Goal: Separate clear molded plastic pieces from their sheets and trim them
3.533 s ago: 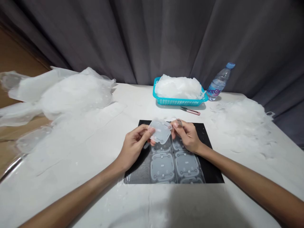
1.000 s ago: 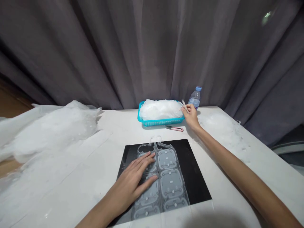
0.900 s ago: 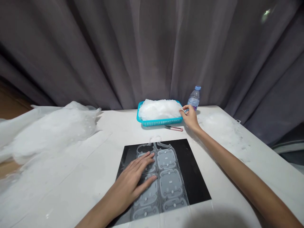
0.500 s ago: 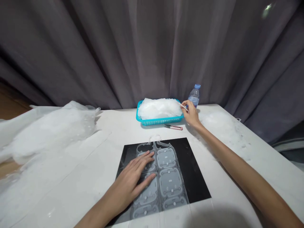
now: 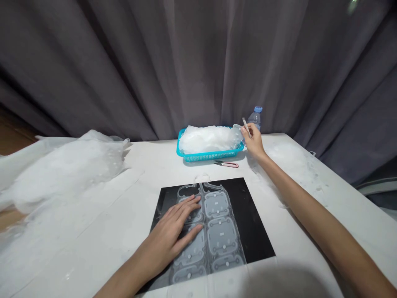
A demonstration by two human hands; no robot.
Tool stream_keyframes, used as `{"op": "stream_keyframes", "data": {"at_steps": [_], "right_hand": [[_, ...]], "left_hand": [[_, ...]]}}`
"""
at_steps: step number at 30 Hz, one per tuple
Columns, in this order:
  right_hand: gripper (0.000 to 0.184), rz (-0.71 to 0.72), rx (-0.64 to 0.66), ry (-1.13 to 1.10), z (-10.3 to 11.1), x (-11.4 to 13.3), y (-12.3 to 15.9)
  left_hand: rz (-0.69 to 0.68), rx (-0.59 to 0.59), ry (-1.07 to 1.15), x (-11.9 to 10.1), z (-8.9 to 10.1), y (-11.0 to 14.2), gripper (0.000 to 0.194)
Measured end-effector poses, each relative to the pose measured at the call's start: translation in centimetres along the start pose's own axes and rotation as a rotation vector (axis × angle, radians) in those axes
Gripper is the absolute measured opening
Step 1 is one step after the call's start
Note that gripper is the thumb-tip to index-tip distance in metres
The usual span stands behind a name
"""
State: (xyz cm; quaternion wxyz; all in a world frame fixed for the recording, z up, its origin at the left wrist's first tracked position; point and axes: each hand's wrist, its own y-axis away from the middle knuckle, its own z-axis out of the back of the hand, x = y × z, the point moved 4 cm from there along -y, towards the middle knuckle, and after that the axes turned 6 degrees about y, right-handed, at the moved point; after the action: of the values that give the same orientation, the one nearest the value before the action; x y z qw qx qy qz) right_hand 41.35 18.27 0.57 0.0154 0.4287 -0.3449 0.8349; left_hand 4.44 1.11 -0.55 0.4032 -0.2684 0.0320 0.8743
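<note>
My left hand [image 5: 176,227] lies flat, fingers stretched out, on a clear plastic sheet [image 5: 205,244] holding rows of grey rounded rectangular panels. A black mat [image 5: 256,227] lies under the sheet. At the back right, my right hand [image 5: 254,138] pinches a short, flat, pale grey strip [image 5: 246,127] that stands nearly upright; its exact kind is unclear. Beside those fingertips is a translucent, round-edged flap [image 5: 237,126], at the right end of a turquoise basket [image 5: 212,156]. A white plastic-wrapped bundle [image 5: 207,140] fills the basket. Whether my fingers also hold the flap, I cannot tell.
Small thread snips [image 5: 227,164] with a pink handle lie before the basket. A water bottle [image 5: 256,117] stands behind my right hand. White plastic bags [image 5: 71,161] cover the left of the white table, and another bag [image 5: 288,165] lies right. A grey curtain [image 5: 198,62] hangs behind.
My right hand has risen slightly and moved a little right, and the strip in it has turned more upright. The translucent flap now shows beside it. My left hand stays on the sheet.
</note>
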Motion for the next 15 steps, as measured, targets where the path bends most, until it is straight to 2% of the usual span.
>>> {"op": "stream_keyframes", "data": {"at_steps": [7,15], "right_hand": [[0.018,-0.052,0.021,0.069,-1.0,-1.1,0.9],[0.016,-0.105,0.013,0.209,-1.2,-0.3,2.5]], "left_hand": [[-0.01,-0.011,0.002,-0.1,0.1,-0.2,0.041],[-0.01,-0.007,0.005,-0.1,0.0,-0.1,0.042]]}}
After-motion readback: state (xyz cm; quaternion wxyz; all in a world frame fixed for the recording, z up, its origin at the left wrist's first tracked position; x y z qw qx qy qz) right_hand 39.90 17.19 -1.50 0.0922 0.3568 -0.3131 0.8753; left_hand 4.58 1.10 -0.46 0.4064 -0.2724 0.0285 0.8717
